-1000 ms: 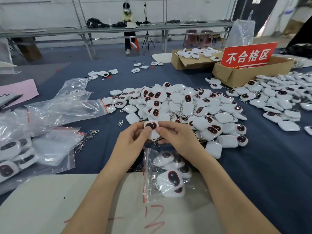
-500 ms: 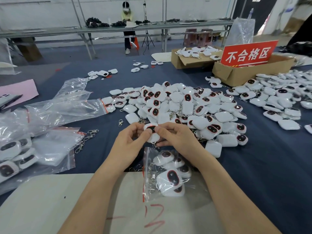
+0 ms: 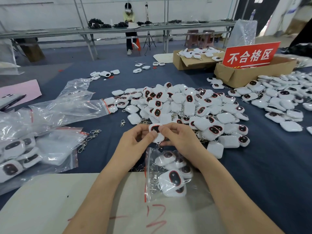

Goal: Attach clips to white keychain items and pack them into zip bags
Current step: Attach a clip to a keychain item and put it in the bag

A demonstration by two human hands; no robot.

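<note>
1. White plastic, dark oval face up: the keychain item (image 3: 156, 130) is pinched between both hands just beyond the far end of the near zip bag (image 3: 150, 154). The left hand (image 3: 135, 141) curls thumb and forefinger onto its left edge, and the right hand (image 3: 177, 139) closes its fingertips on the right side. Neither holds anything else.
2. A small clip (image 3: 158, 146) seems to hang from the item's lower end, half hidden by fingers. I judge the attaching step at or near its finish, but I cannot tell whether the clasp is fully closed.
3. Next comes bagging. The bag lies flat with its red zip strip along its left edge and already holds several items and a tangle of clips. One hand would probably have to let go to spread that mouth while the other feeds the piece in.
4. The bench (image 3: 270, 166) is covered in dark blue cloth, with a pale board (image 3: 50, 200) scrawled in red under the forearms. A heap of items (image 3: 194, 108) lies beyond the hands, loose clips (image 3: 91, 137) lie to the left, and beyond those are empty bags (image 3: 67, 107).
5. Further back stand a cardboard box (image 3: 236, 75) bearing a red sign (image 3: 249, 56) and a long grey worktable where a person (image 3: 129, 16) stands beside a tripod (image 3: 148, 38).
</note>
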